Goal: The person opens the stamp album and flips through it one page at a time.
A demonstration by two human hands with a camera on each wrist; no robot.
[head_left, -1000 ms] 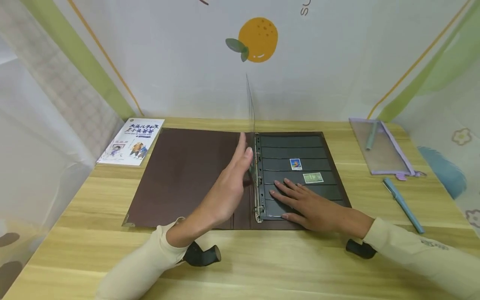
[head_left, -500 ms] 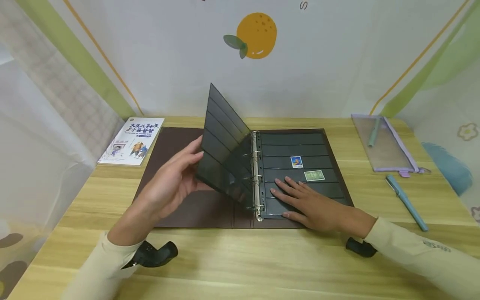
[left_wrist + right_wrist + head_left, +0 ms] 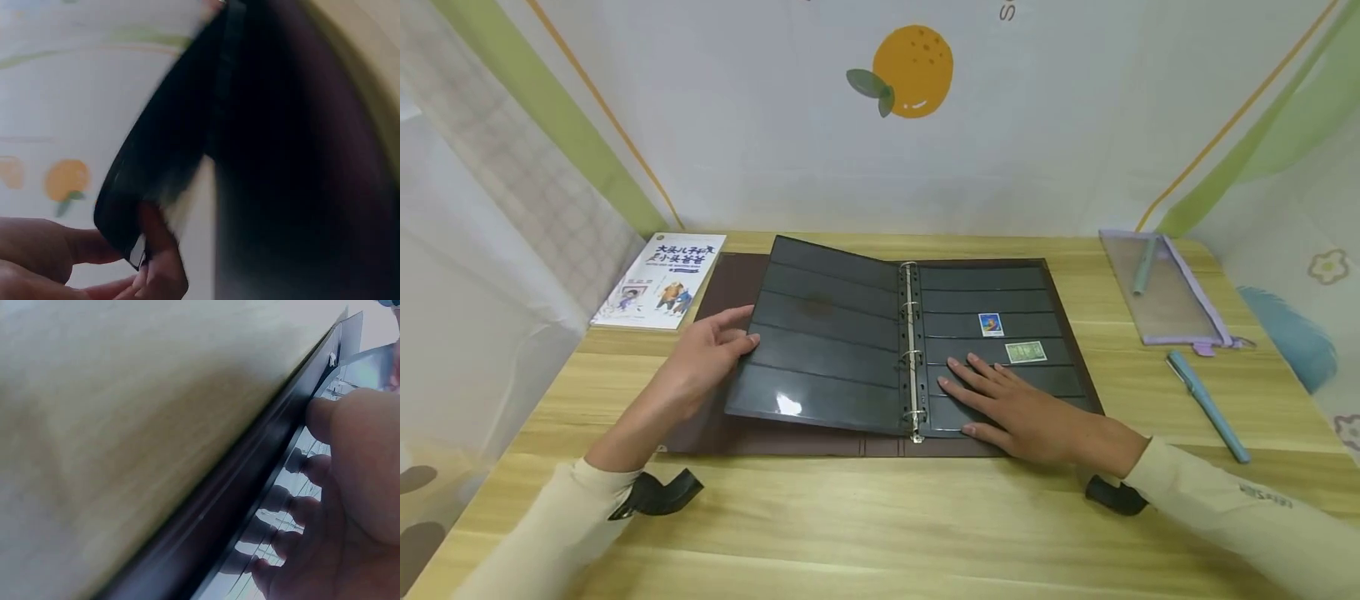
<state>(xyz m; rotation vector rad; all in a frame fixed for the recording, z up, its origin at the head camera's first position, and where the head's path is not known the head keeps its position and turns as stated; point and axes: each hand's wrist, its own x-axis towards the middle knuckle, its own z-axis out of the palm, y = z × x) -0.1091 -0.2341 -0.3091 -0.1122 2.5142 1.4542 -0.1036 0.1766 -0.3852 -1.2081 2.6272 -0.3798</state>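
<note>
A stamp album [image 3: 880, 447] with a dark brown cover and metal rings lies spread on the table. My left hand [image 3: 700, 358] pinches the outer edge of a black pocket page [image 3: 827, 333], which slants down over the left cover. In the left wrist view, thumb and fingers [image 3: 159, 250] grip that page's edge. Flat on the lower part of the right-hand page [image 3: 985, 279] rests my right hand [image 3: 1022, 412], fingers spread. Just above its fingertips sit a blue stamp [image 3: 991, 325] and a green stamp [image 3: 1026, 352] in the pockets.
A white booklet [image 3: 658, 279] with cartoon figures lies left of the album. On the right are a mesh zip pouch [image 3: 1172, 308] with a pale green pen inside and a blue pen [image 3: 1208, 407]. A white printed curtain [image 3: 760, 125] hangs behind the wooden table [image 3: 880, 533].
My left hand has swung the pocket page from upright over the rings down to the left, moving from behind the page to its outer edge. The right hand has stayed in place.
</note>
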